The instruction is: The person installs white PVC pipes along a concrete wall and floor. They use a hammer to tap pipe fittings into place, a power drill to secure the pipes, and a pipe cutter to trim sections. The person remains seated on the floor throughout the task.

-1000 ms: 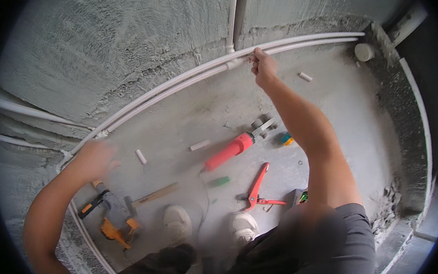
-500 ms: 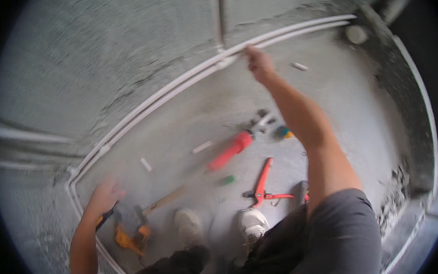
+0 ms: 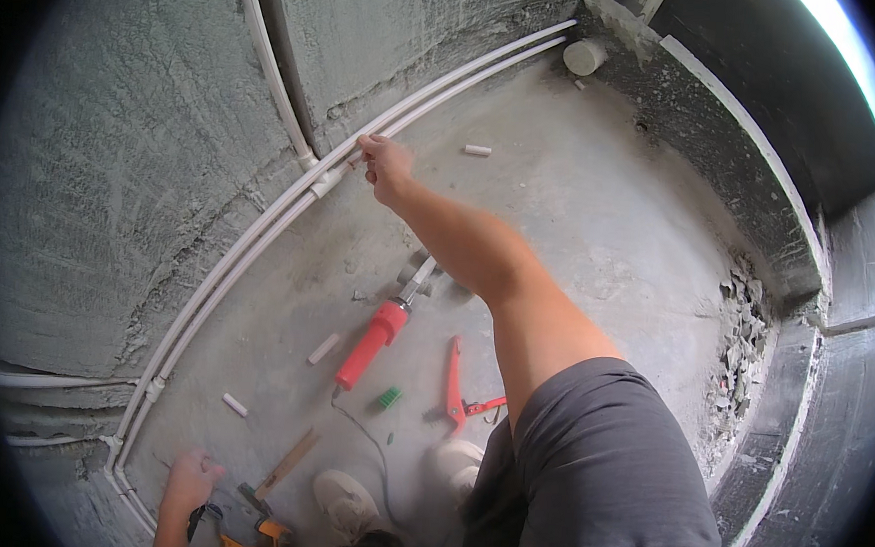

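1. The left hand (image 3: 189, 479) rests low on the floor (image 3: 601, 213), near its wall edge at the bottom left, fingers spread flat and holding nothing.
2. Just right of that hand lie a hammer (image 3: 280, 469) with a wooden handle and an orange-and-black tool (image 3: 251, 541), partly cut off by the picture's lower edge.
3. Two white pipes (image 3: 248, 252) run side by side along the foot of the wall (image 3: 114, 153), from the bottom left up to the far right corner.
4. A short white pipe offcut (image 3: 235, 405) lies on the floor just beside those pipes; a second offcut (image 3: 324, 348) lies a little further right.
5. A vertical pipe (image 3: 270, 63) comes down the wall and meets the upper run at a fitting (image 3: 325, 179).
6. The right hand (image 3: 384, 165) reaches out to the pipes just right of the fitting, fingers pinched around the pipe there.
7. A red pipe welder (image 3: 379, 335) lies mid-floor under the right forearm, its cord trailing toward the shoes (image 3: 344, 498).
8. A small green piece (image 3: 388, 398) sits just right of the welder's handle.
9. Red pipe cutters (image 3: 460, 390) lie near the person's knee.
10. Another offcut (image 3: 477, 151) lies beyond the right hand, and a pipe stub (image 3: 584, 56) stands in the far corner.
11. Rubble (image 3: 744, 342) is heaped along the floor's right edge.
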A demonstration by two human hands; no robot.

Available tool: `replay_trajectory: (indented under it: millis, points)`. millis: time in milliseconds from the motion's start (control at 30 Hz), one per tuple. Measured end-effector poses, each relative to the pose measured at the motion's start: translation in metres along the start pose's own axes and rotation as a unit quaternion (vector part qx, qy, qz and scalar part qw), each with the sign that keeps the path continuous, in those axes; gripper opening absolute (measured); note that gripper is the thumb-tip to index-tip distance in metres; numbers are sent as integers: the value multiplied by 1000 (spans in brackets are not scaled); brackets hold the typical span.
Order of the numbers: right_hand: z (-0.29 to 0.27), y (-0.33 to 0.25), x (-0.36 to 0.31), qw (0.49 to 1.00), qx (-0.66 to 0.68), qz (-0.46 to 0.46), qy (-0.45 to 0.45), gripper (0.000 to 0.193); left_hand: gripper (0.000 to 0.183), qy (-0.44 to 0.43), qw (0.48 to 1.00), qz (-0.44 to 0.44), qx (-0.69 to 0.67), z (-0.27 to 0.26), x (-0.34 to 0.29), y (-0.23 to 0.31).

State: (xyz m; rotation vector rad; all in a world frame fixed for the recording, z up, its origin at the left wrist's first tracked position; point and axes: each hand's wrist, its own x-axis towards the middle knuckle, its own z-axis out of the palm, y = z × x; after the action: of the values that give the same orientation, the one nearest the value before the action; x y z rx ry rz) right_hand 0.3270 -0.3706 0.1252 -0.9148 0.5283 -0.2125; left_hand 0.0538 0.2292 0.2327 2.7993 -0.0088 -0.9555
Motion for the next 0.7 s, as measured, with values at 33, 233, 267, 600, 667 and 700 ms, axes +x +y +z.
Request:
replay_trajectory:
  millis: [33,233,267,600,667,700]
  points:
    - [-1,0,1,1000,2,-3,-6,20,46,1,999,19,26,2,2,-2]
    - [-2,7,5,1000,21,-18,-1,18,46,-16,1000,15,2,7,3,4]
    - [-2,8,6,999,23,-22,-2,19,45,-9,1000,20,1,9,2,1]
    - [3,8,3,999,-23,-42,20,22,46,-27,999,21,27,12,-7,0]
    - [1,8,7,999,-12,-41,16,23,46,-26,999,23,24,15,-7,-9]
    - [-1,9,9,999,-7,-39,14,23,46,-32,999,16,18,14,-9,-7]
